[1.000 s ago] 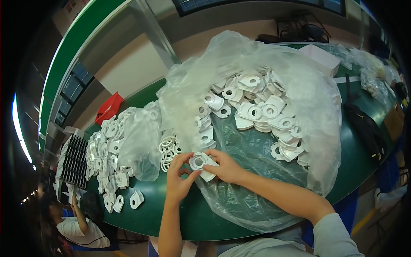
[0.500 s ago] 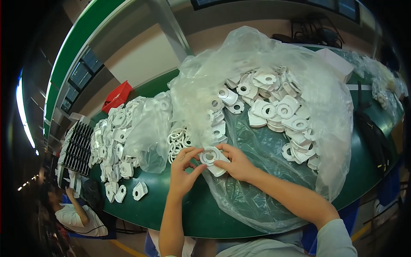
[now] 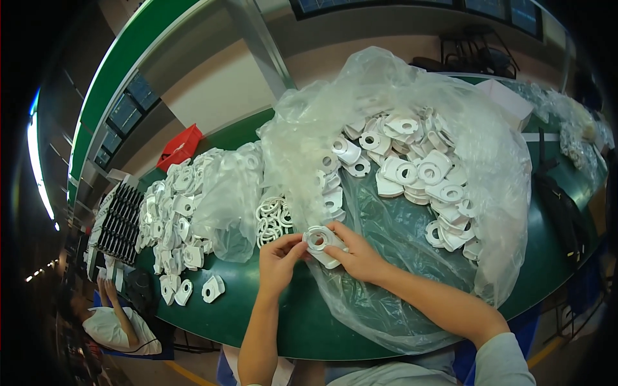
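Observation:
Above the near edge of the clear plastic sheet, a white plastic housing with a round ringed opening (image 3: 331, 258) is held between my hands. My right hand (image 3: 360, 256) grips its right side, thumb across the front. At its left rim, the thumb and forefinger of my left hand (image 3: 280, 258) are pinched together against the part. Just beyond my left hand lies a pile of loose white rings (image 3: 273, 217). More white housings (image 3: 412, 168) are heaped on the plastic sheet (image 3: 380, 283) beyond my right hand.
A second heap of white parts (image 3: 168, 219) lies at the left, partly under a clear bag (image 3: 225, 206). Black racked pieces (image 3: 120, 215) and a red bin (image 3: 180, 147) stand farther off. A co-worker (image 3: 122, 325) sits at the left end of the green table (image 3: 248, 321).
My left thumb and fingers have gone from spread to pinched at the housing's left rim. My right hand keeps its grip. The co-worker's arms have shifted slightly.

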{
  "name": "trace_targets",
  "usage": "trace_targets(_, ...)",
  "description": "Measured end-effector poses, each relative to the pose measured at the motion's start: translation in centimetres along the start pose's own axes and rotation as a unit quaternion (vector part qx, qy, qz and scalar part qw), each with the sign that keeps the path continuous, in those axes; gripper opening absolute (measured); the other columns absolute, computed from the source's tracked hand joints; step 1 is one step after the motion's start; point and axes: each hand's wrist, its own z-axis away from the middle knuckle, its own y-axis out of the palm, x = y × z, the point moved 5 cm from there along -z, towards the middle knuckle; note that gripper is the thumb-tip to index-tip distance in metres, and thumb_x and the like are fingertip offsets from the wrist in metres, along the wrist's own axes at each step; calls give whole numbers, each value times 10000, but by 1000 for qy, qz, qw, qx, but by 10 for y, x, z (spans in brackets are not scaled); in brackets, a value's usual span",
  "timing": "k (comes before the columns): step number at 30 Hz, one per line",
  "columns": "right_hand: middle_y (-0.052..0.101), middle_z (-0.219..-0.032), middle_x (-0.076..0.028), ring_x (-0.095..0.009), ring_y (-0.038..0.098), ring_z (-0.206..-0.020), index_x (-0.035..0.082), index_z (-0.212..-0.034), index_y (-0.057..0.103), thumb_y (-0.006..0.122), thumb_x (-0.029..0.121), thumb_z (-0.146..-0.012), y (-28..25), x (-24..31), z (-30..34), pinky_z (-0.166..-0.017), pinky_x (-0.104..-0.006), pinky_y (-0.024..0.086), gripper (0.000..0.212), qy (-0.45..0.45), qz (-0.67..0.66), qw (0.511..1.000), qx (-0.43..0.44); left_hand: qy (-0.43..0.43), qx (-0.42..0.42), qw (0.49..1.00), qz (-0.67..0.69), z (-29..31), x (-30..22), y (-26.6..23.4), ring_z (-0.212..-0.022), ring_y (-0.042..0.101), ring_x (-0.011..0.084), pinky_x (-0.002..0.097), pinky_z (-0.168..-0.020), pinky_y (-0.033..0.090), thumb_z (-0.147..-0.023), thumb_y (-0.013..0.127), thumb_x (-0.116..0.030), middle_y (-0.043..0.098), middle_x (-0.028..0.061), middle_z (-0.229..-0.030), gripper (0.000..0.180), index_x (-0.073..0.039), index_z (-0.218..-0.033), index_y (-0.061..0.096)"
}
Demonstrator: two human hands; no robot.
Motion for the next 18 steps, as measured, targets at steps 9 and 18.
trace_targets(9, 529, -1029, -76, -143, 596, -814, 43, -1161, 414, 443, 42, -900, 5, 1, 1, -552, -262, 544, 263, 124, -160, 978, 48, 4, -25, 999, 23, 1, 2, 6, -679, 609, 140, 247, -638, 500, -829, 583, 8, 648, 103, -832, 189, 77, -1003, 610)
trace_targets(18, 575, -889, -43, -93, 584, -703, 32, -1064, 507, 505, 142, -903, 5, 4, 2, -470, -213, 461, 195, 132, -129, 982, 23, 29, -39, 999, -20, 5, 4, 6, -689, 624, 147, 252, -655, 516, -840, 560, 13, 646, 96, -822, 176, 72, -1001, 601)
